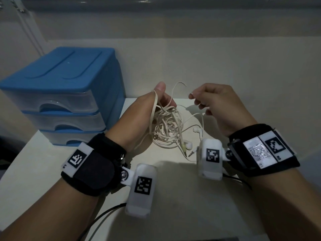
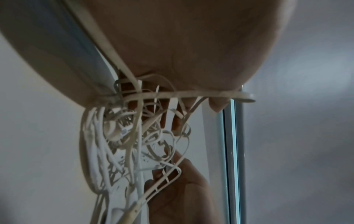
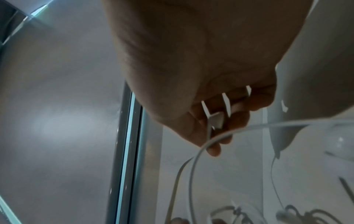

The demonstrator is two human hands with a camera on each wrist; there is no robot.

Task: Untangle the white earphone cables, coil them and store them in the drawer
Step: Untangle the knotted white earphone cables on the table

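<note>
A tangle of white earphone cables (image 1: 166,127) hangs from my left hand (image 1: 165,94) down onto the white table (image 1: 182,197). A flat cable loop runs over the thumb while the fingers curl round the bundle. The left wrist view shows the knotted cables (image 2: 134,136) close up under the palm. My right hand (image 1: 195,100) is raised to the right of the tangle, fingers curled, pinching a thin strand (image 3: 201,151) that leads down to an earbud (image 1: 198,131). A second earbud (image 1: 188,145) and a jack plug (image 1: 191,154) lie on the table.
A blue drawer unit (image 1: 60,94) with three translucent drawers, all shut, stands at the left on the table. A wall runs behind. Black wires (image 1: 104,214) from the wrist cameras trail over the near table edge.
</note>
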